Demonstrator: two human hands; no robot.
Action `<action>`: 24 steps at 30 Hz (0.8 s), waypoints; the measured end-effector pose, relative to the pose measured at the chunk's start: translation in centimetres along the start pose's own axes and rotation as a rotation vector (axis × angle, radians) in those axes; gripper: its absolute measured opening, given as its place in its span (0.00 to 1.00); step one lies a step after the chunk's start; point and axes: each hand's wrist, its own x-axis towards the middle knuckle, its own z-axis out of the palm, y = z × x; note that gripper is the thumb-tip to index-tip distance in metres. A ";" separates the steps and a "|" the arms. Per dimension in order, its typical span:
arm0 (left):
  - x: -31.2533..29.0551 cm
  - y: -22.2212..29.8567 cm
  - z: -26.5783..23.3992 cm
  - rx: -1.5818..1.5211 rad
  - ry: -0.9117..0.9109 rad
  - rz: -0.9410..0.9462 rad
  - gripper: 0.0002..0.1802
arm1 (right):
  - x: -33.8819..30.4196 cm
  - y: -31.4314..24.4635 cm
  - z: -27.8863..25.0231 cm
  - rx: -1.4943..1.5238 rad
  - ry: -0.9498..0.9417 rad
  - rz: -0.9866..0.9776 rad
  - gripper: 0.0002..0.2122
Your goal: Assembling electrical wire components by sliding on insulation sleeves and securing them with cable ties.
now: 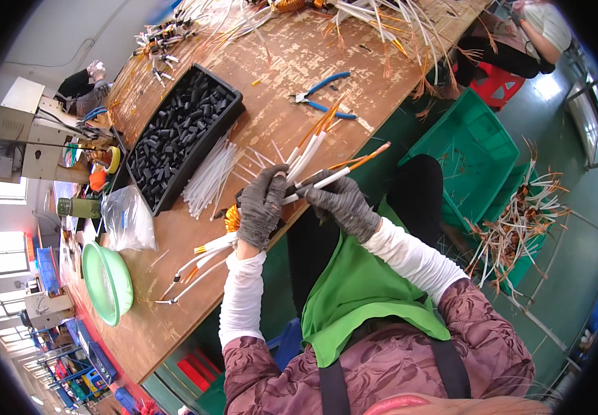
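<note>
My left hand (263, 207), in a grey glove, is closed around a wire-wound coil (232, 218) at the table's near edge. White-sleeved leads (307, 158) with bare copper ends fan out above this hand; more leads, some with black tips, stick out below it. My right hand (346, 206), also gloved, pinches a white-sleeved wire (351, 166) of the same bundle close to the left fingers. The fingertips partly hide the spot where the two hands meet. A pile of white cable ties (209, 178) lies just left of the coil.
A black tray (233, 114) full of small black caps stands beyond the cable ties. Blue-handled cutters (323, 97) lie farther back. A green basin (109, 283) and a plastic bag (129, 218) are at left. Green crates (465, 152) and wire bundles (520, 228) stand at right.
</note>
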 end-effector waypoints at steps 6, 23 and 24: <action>3.7 2.6 0.6 0.089 -0.273 -0.042 0.16 | 1.0 0.0 -0.4 -0.083 0.031 0.061 0.09; 3.6 2.8 0.7 -0.593 -0.054 -0.168 0.12 | 1.5 -14.5 -7.5 -0.119 -0.059 0.107 0.13; 3.5 3.1 1.1 -0.550 -0.021 -0.156 0.12 | 2.4 -14.4 -7.9 -0.152 -0.020 0.071 0.15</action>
